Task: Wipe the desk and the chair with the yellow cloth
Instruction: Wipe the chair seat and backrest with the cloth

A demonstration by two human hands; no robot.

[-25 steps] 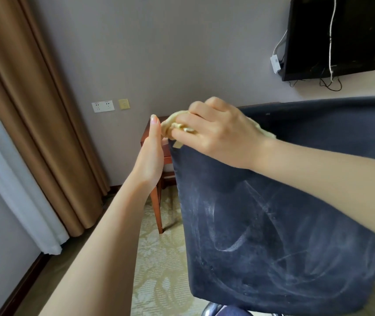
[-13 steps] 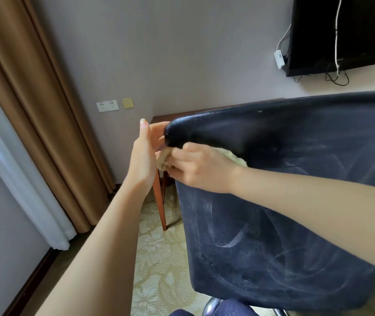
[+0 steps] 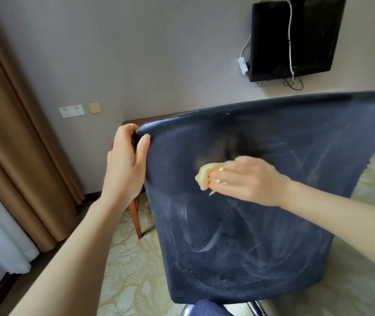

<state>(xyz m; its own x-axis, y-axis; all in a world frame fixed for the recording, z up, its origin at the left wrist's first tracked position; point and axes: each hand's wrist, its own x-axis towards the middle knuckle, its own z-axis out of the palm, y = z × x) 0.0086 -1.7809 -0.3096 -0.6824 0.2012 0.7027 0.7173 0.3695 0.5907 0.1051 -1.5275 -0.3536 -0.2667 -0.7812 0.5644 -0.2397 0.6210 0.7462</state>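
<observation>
The dark blue chair (image 3: pixel 239 236) shows me the back of its backrest, streaked with pale wipe marks. My left hand (image 3: pixel 125 163) grips the backrest's upper left corner, thumb on the near face and fingers curled over the edge. My right hand (image 3: pixel 248 179) holds the bunched yellow cloth (image 3: pixel 205 176) and presses it against the upper middle of the backrest. Behind the chair, the brown wooden desk (image 3: pixel 136 122) is mostly hidden; only a strip of its top and one leg (image 3: pixel 136 215) show.
A black TV (image 3: pixel 293 37) with dangling cables hangs on the wall at upper right. Wall sockets (image 3: pixel 71 111) sit left of the desk. Brown curtains (image 3: pixel 11 144) and a white sheer fill the left side. Patterned carpet (image 3: pixel 127 258) covers the floor.
My right hand has slid the cloth from the backrest's top left corner down and to the right across its back face. My left hand has closed on that corner.
</observation>
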